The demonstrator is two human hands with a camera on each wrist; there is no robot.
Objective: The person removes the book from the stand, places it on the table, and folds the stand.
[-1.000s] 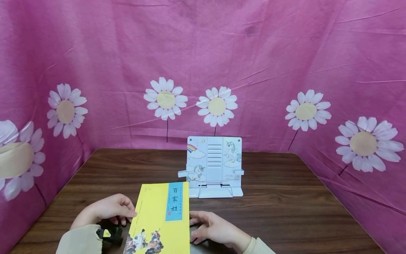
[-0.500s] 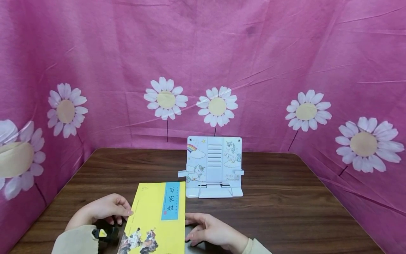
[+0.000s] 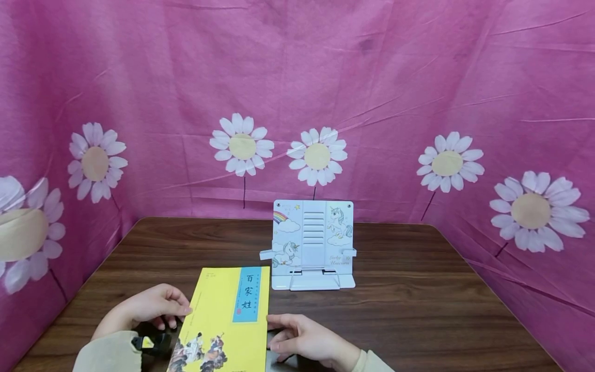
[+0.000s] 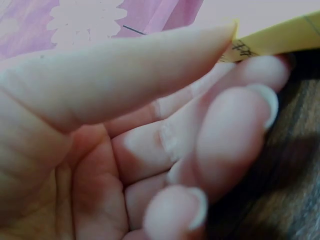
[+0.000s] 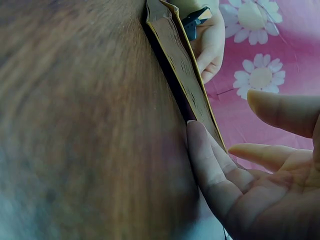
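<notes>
A yellow paperback book (image 3: 211, 299) with a blue title panel lies at the table's near side, left of centre. At its left edge my left hand (image 3: 151, 307) pinches the book; in the left wrist view the thumb is over the yellow corner (image 4: 285, 39) and a finger beneath. By the right edge is my right hand (image 3: 313, 338). In the right wrist view, its fairly straight fingers (image 5: 205, 155) touch the book's side (image 5: 182, 65), while the thumb stands apart. Dark shadow runs under that side, so I cannot tell how much of the book rests on the table.
A white unicorn-print book stand (image 3: 313, 237) stands upright behind the book, with a front ledge and side clips. The brown wooden table (image 3: 418, 299) extends around them. A pink cloth with daisies (image 3: 372, 77) hangs behind and at both sides.
The book has shifted a little to the left, with both hands moving along with it. The left hand keeps its pinch on the edge. The stand has stayed in place.
</notes>
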